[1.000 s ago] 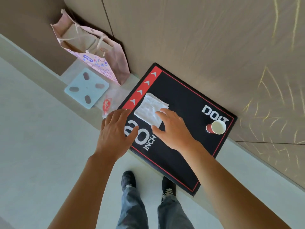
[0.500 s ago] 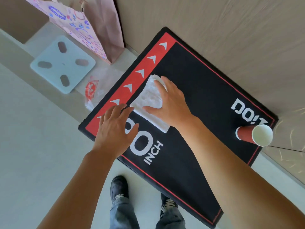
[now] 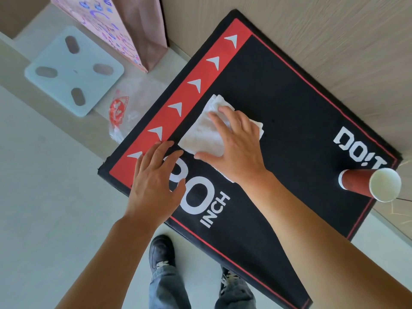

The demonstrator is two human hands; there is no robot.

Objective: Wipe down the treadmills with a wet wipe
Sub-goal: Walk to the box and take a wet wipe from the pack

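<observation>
White, damp cloth lies flat under my right hand (image 3: 236, 148), fingers spread and pressing the wet wipe (image 3: 205, 132) onto the black pad (image 3: 289, 112), beside its red stripe. My left hand (image 3: 156, 181) rests flat, holding nothing. A wide sweep rightward could topple the paper cup (image 3: 370, 184) standing at the pad's corner.

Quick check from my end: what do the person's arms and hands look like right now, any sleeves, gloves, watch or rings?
Both forearms are bare as far as the frame shows, with no sleeves in view. The left hand and the right hand wear no gloves. No watch, wristband or ring shows on either wrist or on the fingers. Further down, only blue jeans and black lace-up shoes show.
</observation>
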